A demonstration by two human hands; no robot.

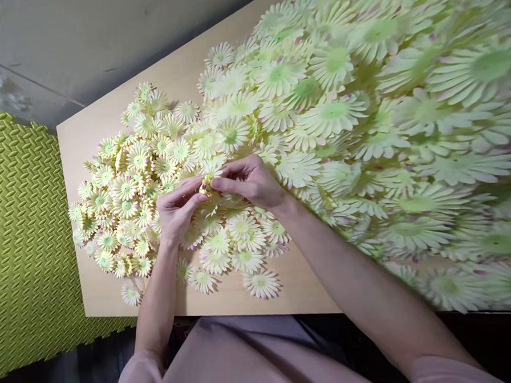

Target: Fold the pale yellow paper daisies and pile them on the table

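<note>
A green foam mat [22, 238] lies past the table's [102, 125] left edge. Over the small flower heads [127, 187] mid-table, my left hand [177, 210] and right hand [248, 180] both pinch one yellow flower [204, 187], fingertips closed on it. Larger flowers [384, 122] heap toward the right edge.

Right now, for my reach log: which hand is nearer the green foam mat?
Left. The left hand rests on the flowers toward the green foam mat; the right hand sits beyond it, farther away.
</note>
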